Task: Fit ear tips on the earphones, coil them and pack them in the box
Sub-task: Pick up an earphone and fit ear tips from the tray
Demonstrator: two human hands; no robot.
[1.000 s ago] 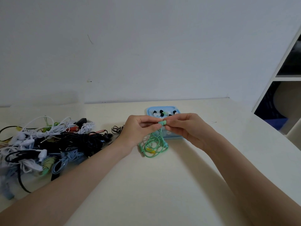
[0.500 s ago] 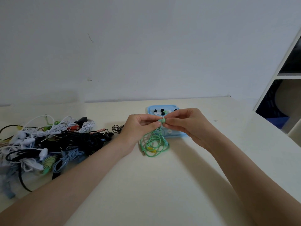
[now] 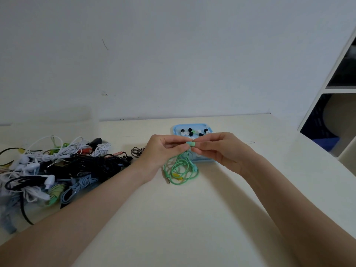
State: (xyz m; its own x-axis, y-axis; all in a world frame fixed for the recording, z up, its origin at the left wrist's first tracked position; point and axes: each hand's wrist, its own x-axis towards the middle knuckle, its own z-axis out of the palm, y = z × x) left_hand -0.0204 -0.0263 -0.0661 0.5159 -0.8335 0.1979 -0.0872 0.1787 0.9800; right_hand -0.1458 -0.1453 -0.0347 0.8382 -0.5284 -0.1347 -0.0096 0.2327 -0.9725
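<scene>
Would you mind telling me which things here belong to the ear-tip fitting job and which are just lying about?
In the job:
- green earbud, pinched between the left hand and the right hand
- its green cable, hanging in loops onto the table
- blue box holding loose ear tips

Lying about:
- tangled pile of other earphones
- white shelf unit

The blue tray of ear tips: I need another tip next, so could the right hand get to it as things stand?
Probably yes. The blue tray lies open just behind the right hand, nothing between, but that hand pinches the green earbud and must let go first.
</scene>
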